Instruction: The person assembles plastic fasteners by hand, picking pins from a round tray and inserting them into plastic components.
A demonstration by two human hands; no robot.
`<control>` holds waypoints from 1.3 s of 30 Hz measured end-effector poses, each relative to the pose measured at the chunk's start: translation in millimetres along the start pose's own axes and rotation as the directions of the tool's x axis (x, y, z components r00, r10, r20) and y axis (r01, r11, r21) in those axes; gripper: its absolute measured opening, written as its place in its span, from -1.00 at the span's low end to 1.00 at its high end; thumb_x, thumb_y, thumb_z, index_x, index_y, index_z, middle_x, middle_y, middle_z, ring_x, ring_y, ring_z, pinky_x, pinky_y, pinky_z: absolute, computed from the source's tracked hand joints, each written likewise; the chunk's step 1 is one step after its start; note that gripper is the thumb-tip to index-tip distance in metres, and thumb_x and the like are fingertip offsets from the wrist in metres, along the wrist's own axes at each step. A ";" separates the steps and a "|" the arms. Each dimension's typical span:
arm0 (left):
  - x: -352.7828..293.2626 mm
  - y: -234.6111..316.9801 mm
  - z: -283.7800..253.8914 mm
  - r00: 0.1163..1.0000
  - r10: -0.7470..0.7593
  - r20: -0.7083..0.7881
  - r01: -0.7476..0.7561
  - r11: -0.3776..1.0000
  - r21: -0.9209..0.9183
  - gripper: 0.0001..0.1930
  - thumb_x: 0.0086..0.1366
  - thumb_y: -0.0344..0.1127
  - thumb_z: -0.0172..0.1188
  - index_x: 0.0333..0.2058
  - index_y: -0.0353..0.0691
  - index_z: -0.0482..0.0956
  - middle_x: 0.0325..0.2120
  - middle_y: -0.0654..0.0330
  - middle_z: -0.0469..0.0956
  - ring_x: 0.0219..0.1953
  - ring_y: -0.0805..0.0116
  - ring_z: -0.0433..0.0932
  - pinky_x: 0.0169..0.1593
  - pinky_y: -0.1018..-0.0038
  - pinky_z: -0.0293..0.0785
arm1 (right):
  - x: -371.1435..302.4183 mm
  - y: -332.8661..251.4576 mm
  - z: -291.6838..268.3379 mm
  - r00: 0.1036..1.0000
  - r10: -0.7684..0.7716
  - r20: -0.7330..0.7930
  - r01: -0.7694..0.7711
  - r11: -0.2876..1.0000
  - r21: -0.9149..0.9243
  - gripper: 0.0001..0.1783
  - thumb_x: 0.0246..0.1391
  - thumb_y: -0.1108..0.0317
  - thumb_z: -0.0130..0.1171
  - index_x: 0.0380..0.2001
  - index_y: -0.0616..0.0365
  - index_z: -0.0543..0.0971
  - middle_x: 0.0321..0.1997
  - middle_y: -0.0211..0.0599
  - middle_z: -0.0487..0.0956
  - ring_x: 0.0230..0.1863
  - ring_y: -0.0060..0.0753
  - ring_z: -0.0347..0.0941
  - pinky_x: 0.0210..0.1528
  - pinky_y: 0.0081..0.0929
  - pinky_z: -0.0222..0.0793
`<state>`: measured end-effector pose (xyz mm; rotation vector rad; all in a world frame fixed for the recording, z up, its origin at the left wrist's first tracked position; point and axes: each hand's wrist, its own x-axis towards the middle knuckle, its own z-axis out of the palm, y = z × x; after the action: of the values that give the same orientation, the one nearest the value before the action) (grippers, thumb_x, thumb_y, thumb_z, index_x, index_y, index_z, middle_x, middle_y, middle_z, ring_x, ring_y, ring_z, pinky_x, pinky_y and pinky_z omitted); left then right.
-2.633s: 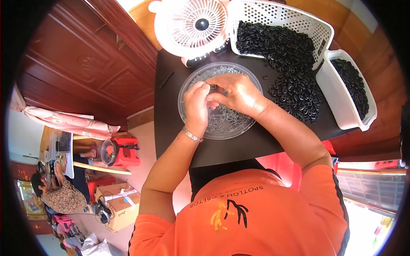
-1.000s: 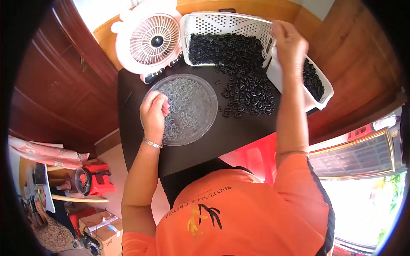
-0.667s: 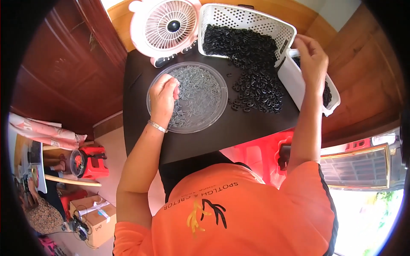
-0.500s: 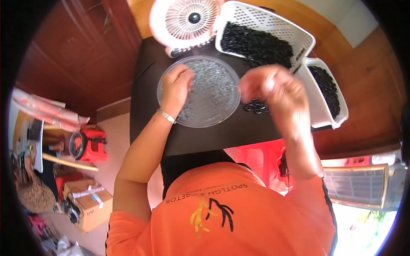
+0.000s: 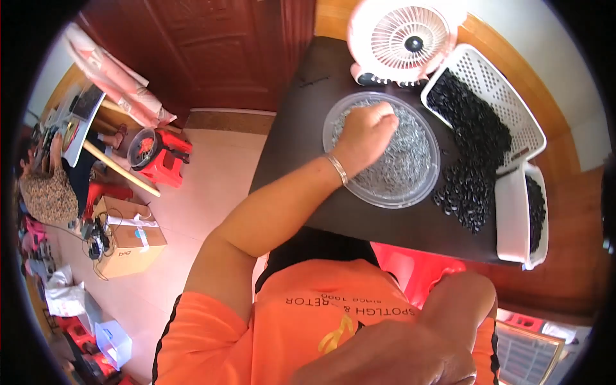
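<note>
My left hand [image 5: 370,133], with a bracelet at the wrist, is held above a round clear tray [image 5: 399,204]. Its fingers are curled together, and whatever may be in them is hidden. Many small, thin, silvery pieces [image 5: 407,157] lie in the tray. My right hand [image 5: 391,356] is raised in front of my orange shirt at the lower edge; its fingers are out of sight. Right of the tray, a heap of small black ring-like pieces [image 5: 467,192] spreads over the dark table [image 5: 292,151] and runs up to a tipped white basket [image 5: 523,122].
A pink and white fan [image 5: 407,42] stands at the back of the table. At the right edge is a white bin [image 5: 513,221] of black pieces. A red stool [image 5: 163,163], a cardboard box [image 5: 131,240] and a seated person [image 5: 51,183] are off to the left.
My right hand has moved from beside the tray down toward my chest. The left hand stays over the tray, still closed. The whole view has swung to the left.
</note>
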<state>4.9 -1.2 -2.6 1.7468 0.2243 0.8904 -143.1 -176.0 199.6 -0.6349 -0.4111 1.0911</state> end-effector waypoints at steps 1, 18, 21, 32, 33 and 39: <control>-3.6 4.3 -1.4 1.000 -0.008 -0.003 0.008 1.000 0.014 -0.82 0.12 -0.35 0.07 -0.59 -0.32 0.40 -0.71 -0.02 0.41 -0.61 0.09 0.45 -0.49 0.30 0.31 | -1.2 15.9 13.1 0.828 -0.473 -0.302 0.444 0.881 -0.162 -0.82 -0.37 0.85 -0.04 -0.76 0.36 0.34 -0.67 -0.05 0.42 -0.66 -0.41 0.40 -0.69 -0.73 0.23; 4.6 1.1 -9.7 0.982 0.188 0.030 -0.190 0.975 0.117 -0.83 0.16 -0.33 0.09 -0.51 -0.33 0.44 -0.72 0.09 0.39 -0.65 0.36 0.38 -0.50 0.42 0.30 | 2.5 43.2 -23.7 0.791 -0.610 0.037 0.605 0.773 -0.188 -0.77 -0.24 0.77 -0.02 -0.65 0.16 0.45 -0.61 -0.17 0.42 -0.46 -0.33 0.43 -0.44 -0.73 0.37; 8.0 8.3 0.0 0.994 0.108 0.013 -0.109 0.993 0.051 -0.84 0.15 -0.34 0.09 -0.51 -0.33 0.45 -0.71 0.09 0.41 -0.65 0.34 0.40 -0.50 0.40 0.30 | 21.5 13.1 -79.2 0.835 -0.269 0.481 0.422 0.873 -0.246 -0.92 -0.02 0.59 0.01 -0.50 0.26 0.50 -0.49 -0.17 0.48 -0.37 -0.34 0.47 -0.35 -0.59 0.40; 2.6 -2.8 -10.3 0.998 0.002 0.059 0.002 0.998 -0.065 -0.86 0.19 -0.40 0.05 -0.50 -0.32 0.47 -0.68 0.32 0.39 -0.63 0.63 0.31 -0.55 0.65 0.23 | 5.7 0.8 -195.0 0.983 0.184 0.003 -0.124 0.676 -0.726 -0.86 0.15 0.44 0.07 -0.37 0.33 0.54 -0.41 -0.34 0.54 -0.34 -0.60 0.44 -0.23 -0.66 0.35; 3.9 -3.9 -10.6 0.999 -0.007 0.052 0.010 0.998 -0.056 -0.86 0.18 -0.40 0.04 -0.51 -0.31 0.47 -0.68 0.32 0.38 -0.63 0.63 0.30 -0.55 0.66 0.22 | 4.5 2.0 -198.5 0.988 0.152 -0.002 -0.109 0.695 -0.710 -0.86 0.14 0.44 0.08 -0.37 0.32 0.54 -0.42 -0.35 0.54 -0.33 -0.61 0.44 -0.23 -0.66 0.34; 6.5 -2.4 -11.6 0.995 -0.099 0.025 0.102 0.988 -0.114 -0.85 0.17 -0.38 0.06 -0.52 -0.33 0.47 -0.72 0.32 0.38 -0.64 0.62 0.31 -0.54 0.60 0.22 | 9.9 -17.6 -211.6 0.995 -0.091 0.047 0.075 0.336 -0.939 -0.90 0.09 0.46 0.13 -0.42 0.29 0.56 -0.41 -0.37 0.54 -0.34 -0.61 0.44 -0.27 -0.66 0.34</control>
<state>2.5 11.9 -0.5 1.6218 0.2414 0.7975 -0.3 -229.7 51.7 -1.6595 -1.1022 0.6339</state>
